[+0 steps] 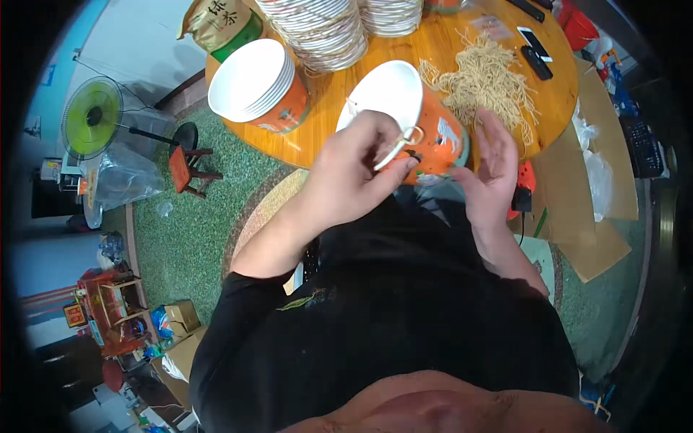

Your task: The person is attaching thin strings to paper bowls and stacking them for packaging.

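An orange paper bucket (438, 137) with a white inside and a white animal print lies tilted on its side near the table's front edge. My left hand (361, 162) grips it at the rim, fingers partly inside and the thumb outside. Beside that thumb, a small loop of pale cord (413, 135) stands out from the bucket's wall. My right hand (492, 169) is at the base end, its fingers curved and apart, the thumb tip against or very close to the base edge. A heap of loose beige cords (491, 85) lies just beyond my right hand.
Nested orange buckets (253, 83) stand left on the round wooden table (325, 94). Behind them are tall stacks of white-rimmed buckets (321, 32) and a green-and-tan bag (220, 25). A phone (534, 45) and a black object (536, 63) lie right. A green fan (92, 117) and stool (189, 169) stand left.
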The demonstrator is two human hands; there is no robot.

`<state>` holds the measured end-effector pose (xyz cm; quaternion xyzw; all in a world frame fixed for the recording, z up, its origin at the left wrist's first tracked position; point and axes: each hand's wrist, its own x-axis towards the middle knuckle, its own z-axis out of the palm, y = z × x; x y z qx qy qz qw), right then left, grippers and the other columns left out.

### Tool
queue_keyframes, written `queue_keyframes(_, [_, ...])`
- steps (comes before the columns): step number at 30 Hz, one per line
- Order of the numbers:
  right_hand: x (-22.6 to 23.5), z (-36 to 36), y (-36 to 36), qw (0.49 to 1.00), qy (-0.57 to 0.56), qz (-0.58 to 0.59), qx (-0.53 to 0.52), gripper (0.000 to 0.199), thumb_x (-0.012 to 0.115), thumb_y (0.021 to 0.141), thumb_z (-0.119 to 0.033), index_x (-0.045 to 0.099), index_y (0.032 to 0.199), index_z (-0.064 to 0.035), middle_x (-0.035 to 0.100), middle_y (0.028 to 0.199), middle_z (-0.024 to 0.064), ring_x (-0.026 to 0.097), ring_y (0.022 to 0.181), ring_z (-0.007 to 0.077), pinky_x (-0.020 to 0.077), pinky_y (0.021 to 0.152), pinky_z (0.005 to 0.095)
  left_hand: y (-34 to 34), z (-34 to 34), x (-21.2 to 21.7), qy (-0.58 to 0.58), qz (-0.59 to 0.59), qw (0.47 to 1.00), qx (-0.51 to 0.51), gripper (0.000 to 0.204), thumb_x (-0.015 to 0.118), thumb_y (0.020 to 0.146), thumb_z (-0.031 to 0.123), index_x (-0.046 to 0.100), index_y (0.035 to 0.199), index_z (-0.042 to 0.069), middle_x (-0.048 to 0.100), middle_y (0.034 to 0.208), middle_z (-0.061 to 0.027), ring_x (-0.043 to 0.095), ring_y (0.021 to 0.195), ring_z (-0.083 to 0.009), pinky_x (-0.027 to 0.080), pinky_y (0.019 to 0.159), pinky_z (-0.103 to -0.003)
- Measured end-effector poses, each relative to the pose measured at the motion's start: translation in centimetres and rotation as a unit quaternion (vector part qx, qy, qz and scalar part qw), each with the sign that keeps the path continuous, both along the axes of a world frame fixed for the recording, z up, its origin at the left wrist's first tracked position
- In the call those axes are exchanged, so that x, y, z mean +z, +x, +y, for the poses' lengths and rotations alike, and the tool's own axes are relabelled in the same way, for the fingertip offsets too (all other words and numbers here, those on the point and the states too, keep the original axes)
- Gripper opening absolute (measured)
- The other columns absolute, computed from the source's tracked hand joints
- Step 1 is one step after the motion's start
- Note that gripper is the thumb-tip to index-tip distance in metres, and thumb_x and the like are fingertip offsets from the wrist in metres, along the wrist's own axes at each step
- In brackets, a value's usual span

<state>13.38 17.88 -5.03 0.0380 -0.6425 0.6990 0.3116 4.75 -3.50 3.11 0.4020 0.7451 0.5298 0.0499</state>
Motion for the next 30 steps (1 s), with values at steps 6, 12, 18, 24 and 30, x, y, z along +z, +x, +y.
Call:
queue_keyframes(6, [-1.5, 1.1, 0.3, 0.911, -0.305, -0.003, 0.277, 0.105, 0.086, 0.083, -0.033, 0.023, 0.162, -0.007, 0.037, 0.162, 0.0084, 0.04, 0.148, 0.0267, 0.0337, 0.123, 0.0465, 0.5, 0.1, -0.1, 0.244, -0.181, 0.948, -0.094, 0.033, 0.078, 0.092, 0.0, 0.052, 0.112, 0.005, 0.065, 0.1, 0.0006, 0.058, 0.087, -0.0018, 0.046, 0.077, -0.018])
queue_keyframes(12, [5.1, 1.8, -2.9, 0.99, -0.083, -0.015, 0.113, 0.106, 0.084, 0.081, -0.023, 0.019, 0.163, -0.0052, 0.042, 0.155, 0.0104, 0.042, 0.144, 0.0249, 0.0352, 0.12, 0.0434, -1.8, -1.6, -2.1, 0.222, 0.067, 0.967, 0.108, 0.025, 0.082, 0.087, -0.001, 0.058, 0.094, 0.003, 0.061, 0.085, -0.0003, 0.052, 0.069, -0.0053, 0.043, 0.062, -0.022])
queue_keyframes(18, [16.1, 5.5, -9.9, 0.953, 0.291, 0.075, -0.024, 0.088, 0.083, 0.078, -0.027, 0.04, 0.152, -0.0039, 0.047, 0.148, 0.0153, 0.049, 0.137, 0.0296, 0.041, 0.114, 0.044, -3.2, -5.6, -2.2, 0.273, 0.111, 0.927, 0.231, 0.018, 0.068, 0.094, -0.008, 0.059, 0.106, 0.001, 0.066, 0.11, -0.0121, 0.061, 0.1, -0.0144, 0.049, 0.087, -0.026])
queue_keyframes(24, [30.7, 1.1, -17.3, 0.91, 0.383, 0.134, -0.087, 0.072, 0.078, 0.086, -0.042, 0.054, 0.14, -0.0001, 0.062, 0.125, 0.015, 0.058, 0.121, 0.0257, 0.0467, 0.104, 0.0375, 3.1, -8.8, 3.0, 0.302, 0.057, 0.95, -0.047, 0.023, 0.057, 0.104, 0.008, 0.056, 0.123, -0.005, 0.062, 0.13, -0.0238, 0.061, 0.123, -0.0339, 0.047, 0.109, -0.043])
queue_keyframes(30, [36.6, -3.2, -28.0, 0.859, 0.508, 0.052, 0.045, 0.039, 0.074, 0.093, -0.033, 0.074, 0.107, 0.0024, 0.075, 0.094, 0.0127, 0.068, 0.084, 0.0195, 0.0535, 0.079, 0.0336, 8.3, -5.4, 11.3, 0.448, -0.102, 0.865, -0.201, 0.068, 0.037, 0.107, 0.062, 0.052, 0.127, -0.001, 0.066, 0.113, -0.0255, 0.068, 0.103, -0.043, 0.058, 0.09, -0.053])
